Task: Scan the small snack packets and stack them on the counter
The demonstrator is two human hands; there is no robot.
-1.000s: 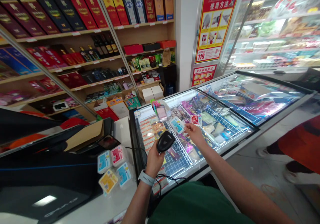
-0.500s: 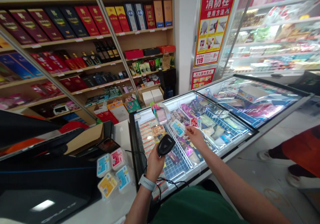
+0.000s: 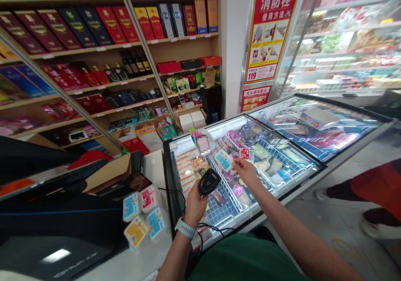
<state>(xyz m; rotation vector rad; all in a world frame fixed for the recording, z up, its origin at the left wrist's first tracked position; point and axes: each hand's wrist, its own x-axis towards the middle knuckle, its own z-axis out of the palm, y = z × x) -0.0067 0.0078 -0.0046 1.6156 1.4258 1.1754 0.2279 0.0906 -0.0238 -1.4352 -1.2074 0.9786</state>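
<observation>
My left hand (image 3: 194,201) is wrapped round a black handheld barcode scanner (image 3: 209,181), whose cable runs down past my wrist. The scanner's head points toward small packets that my right hand (image 3: 247,171) pinches: a blue and white one (image 3: 223,159) and a red and white one (image 3: 245,154). Both hands hover over the glass lid of a chest freezer (image 3: 282,185) full of wrapped ice creams in wire baskets.
A white counter (image 3: 138,260) to the left bears several small coloured packets (image 3: 142,214) and a dark register screen (image 3: 56,231). Shelves of boxed liquor and bottles (image 3: 94,42) fill the back wall. A person in orange (image 3: 372,189) stands at the right, beyond a second freezer (image 3: 319,122).
Nothing but a slight shift of the view; both hands keep the scanner and the packets in the same pose over the freezer.
</observation>
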